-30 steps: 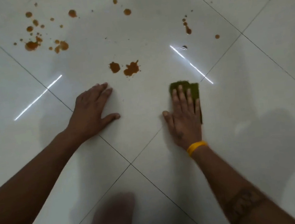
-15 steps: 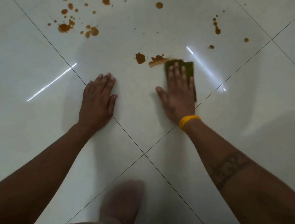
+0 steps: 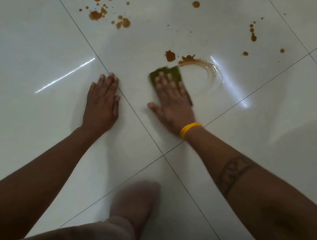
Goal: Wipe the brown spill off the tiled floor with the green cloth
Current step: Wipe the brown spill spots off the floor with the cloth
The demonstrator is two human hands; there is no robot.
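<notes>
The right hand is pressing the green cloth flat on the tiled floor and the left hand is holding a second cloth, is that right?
Not quite. In the head view the left hand holds no cloth; it rests flat and bare on the tiled floor. The right hand does press the green cloth flat on the floor.

Dim, flat indoor light on the glossy tiled floor (image 3: 26, 46) — two thin white streaks of glare (image 3: 65, 75) cut across it, one left, one right, the right one ending in a soft bright patch. The right hand (image 3: 173, 102) is smeared with motion blur, fingertips hazy; the left hand (image 3: 101, 104) reads sharper. Soft grey shadows pool lower right and under both arms. Grout lines bow slightly toward the edges — wide-angle lens. The foot (image 3: 137, 203) is blurred and murky.
</notes>
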